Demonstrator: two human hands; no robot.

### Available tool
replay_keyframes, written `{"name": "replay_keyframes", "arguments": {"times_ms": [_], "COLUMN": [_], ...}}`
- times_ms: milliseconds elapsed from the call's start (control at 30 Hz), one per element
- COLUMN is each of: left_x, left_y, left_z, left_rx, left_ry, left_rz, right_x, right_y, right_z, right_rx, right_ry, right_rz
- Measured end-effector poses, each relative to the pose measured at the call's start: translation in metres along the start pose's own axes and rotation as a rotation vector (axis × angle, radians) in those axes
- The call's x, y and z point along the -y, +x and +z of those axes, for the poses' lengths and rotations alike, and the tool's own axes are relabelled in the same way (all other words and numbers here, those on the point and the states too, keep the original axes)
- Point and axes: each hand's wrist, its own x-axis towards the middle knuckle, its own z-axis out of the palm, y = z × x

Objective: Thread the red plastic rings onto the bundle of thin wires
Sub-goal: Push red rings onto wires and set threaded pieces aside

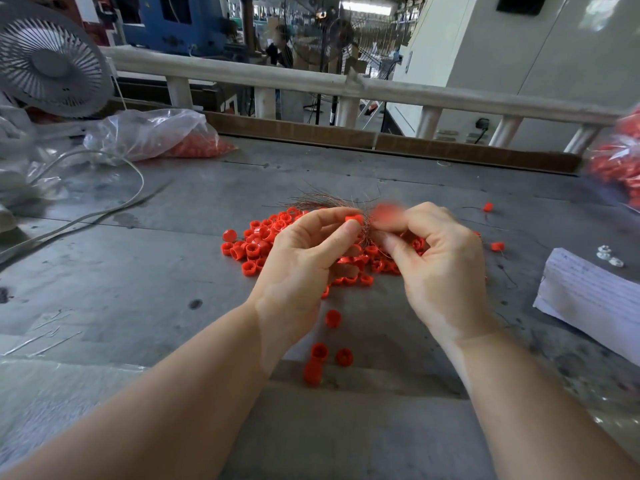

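Left hand (304, 251): thumb and forefinger pinching one red plastic ring (354, 219) and the bundle of thin wires (329, 202), whose strands fan up and far-left. Right hand (440, 258): fingers curled, holding a blurred second ring (387, 213) just right of the wire tips, so threading likely runs right to left. Loose rings (256, 245): heaped on the grey counter (138, 271) beneath both hands.

Both hands raised together at mid-scene, bare forearms reaching in from the near edge.
The left hand (304, 258) pinches with curled thumb and forefinger; the right hand (440, 261) curls just beside it, fingertips blurred.
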Motion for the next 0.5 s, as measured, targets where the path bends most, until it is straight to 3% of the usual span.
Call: {"name": "replay_keyframes", "arguments": {"times_ms": [500], "left_x": [-0.0021], "left_y": [0.0015], "left_z": [-0.0021], "left_rx": [0.03], "left_ry": [-0.24], "left_rz": [-0.004], "right_x": [-0.0018], "right_y": [0.0006], "right_z": [-0.0004], "right_rx": [0.009], "right_ry": [-0.051], "right_rz": [0.109]}}
